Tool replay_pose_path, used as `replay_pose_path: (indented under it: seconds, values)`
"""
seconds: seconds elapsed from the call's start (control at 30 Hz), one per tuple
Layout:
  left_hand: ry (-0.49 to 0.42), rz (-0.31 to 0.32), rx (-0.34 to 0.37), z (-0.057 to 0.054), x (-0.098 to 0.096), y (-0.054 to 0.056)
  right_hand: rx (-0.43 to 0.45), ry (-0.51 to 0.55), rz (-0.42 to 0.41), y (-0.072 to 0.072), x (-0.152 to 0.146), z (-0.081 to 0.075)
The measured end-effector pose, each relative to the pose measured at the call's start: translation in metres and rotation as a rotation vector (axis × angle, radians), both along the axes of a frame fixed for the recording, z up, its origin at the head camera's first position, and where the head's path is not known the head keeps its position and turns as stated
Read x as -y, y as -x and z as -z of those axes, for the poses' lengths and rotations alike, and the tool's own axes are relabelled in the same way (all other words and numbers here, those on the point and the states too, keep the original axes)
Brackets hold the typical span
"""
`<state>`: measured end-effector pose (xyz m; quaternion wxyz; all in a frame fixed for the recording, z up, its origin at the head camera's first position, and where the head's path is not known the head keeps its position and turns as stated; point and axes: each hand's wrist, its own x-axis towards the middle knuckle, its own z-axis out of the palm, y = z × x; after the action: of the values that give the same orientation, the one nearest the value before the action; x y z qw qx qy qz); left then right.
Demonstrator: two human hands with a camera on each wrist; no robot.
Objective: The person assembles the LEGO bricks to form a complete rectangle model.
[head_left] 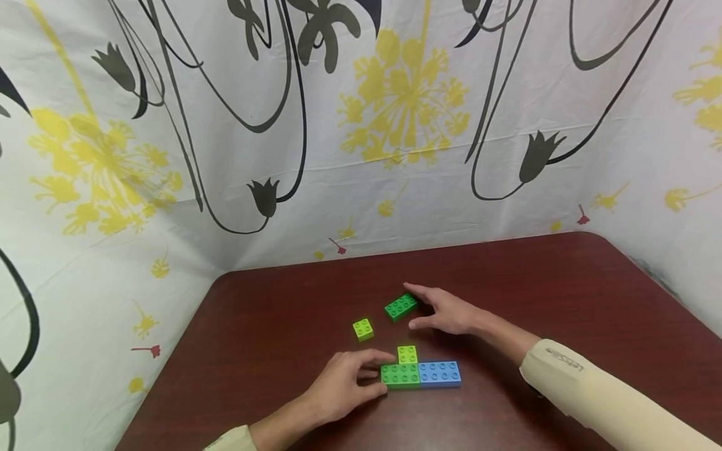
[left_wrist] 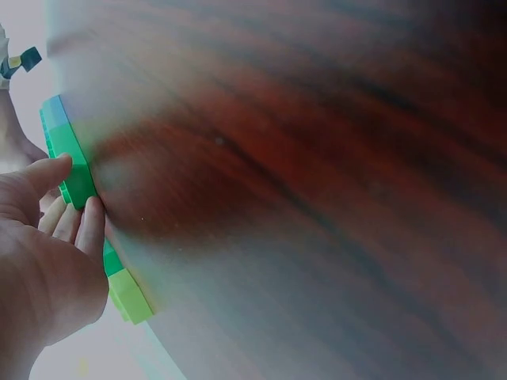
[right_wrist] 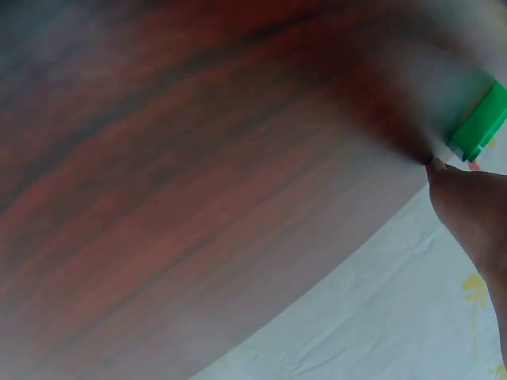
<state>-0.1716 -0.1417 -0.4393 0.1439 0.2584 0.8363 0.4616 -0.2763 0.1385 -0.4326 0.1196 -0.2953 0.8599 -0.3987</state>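
In the head view, a green toy brick point(head_left: 400, 376) and a blue brick point(head_left: 440, 374) sit end to end, with a small lime brick point(head_left: 407, 354) at the back of the green one. My left hand point(head_left: 346, 383) holds the green brick's left end, thumb at its front side and fingers behind. In the left wrist view the thumb and fingers point(left_wrist: 93, 222) also flank it. My right hand point(head_left: 445, 311) is spread beside a darker green brick point(head_left: 401, 307), its thumb and fingertips apart. That brick point(right_wrist: 483, 123) appears just past the thumb in the right wrist view.
A second small lime brick point(head_left: 363, 329) lies on the dark red wooden table point(head_left: 271, 319), left of the darker green one. A white cloth point(head_left: 338, 213) with printed flowers hangs behind the table and along its sides.
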Motion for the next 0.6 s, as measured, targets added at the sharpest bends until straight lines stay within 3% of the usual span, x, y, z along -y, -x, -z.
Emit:
replay_pose_path:
  seconds: [0.23,0.6]
  values:
    - [0.006,0.002,0.000,-0.0009,-0.0002,0.0005,0.001,0.032,0.034,0.0068,-0.0004,0.0011]
    - [0.012,0.001,0.019,-0.0014,-0.0005,0.0007,-0.083,0.059,0.109,0.0095,0.0026,0.0086]
